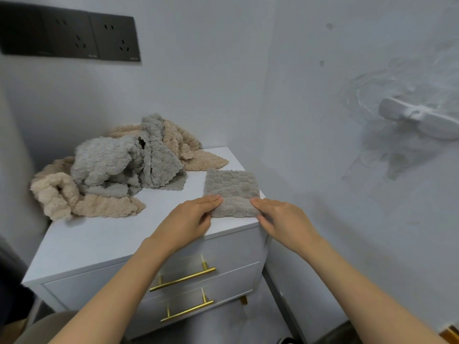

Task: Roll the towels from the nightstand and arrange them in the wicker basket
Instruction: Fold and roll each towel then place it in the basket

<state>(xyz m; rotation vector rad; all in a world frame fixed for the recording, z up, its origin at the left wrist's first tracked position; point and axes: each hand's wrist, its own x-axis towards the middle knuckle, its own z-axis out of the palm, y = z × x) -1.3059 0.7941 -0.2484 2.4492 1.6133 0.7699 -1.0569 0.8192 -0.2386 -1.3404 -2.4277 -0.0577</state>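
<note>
We look down on a white nightstand (pixel 104 234) pushed into the corner of a room with pale gray walls (pixel 223 83). Its flat top is smooth and white, and below the front edge sit two drawers, each with a slim gold bar handle: the upper handle (pixel 182 279) and the lower handle (pixel 186 311). At the near right corner of the top lies a folded gray towel (pixel 232 187) with a bumpy, waffle-like texture, forming a neat rectangle. Both bare hands meet at its near edge. The left hand (pixel 191 219) has its fingers laid over the near left corner with the thumb tucked at the edge below, pinching the cloth, and the right hand (pixel 280 219) grips the near right corner the same way. At the back left of the top is a loose pile of towels (pixel 111 170) — fluffy gray ones heaped over beige ones, some spilling past the left edge. High on the left wall is a dark socket panel (pixel 72 36) with several outlets. On the right wall is a white fixture (pixel 419 120), blurred, surrounded by a wrinkled clear film stuck to the wall.
</note>
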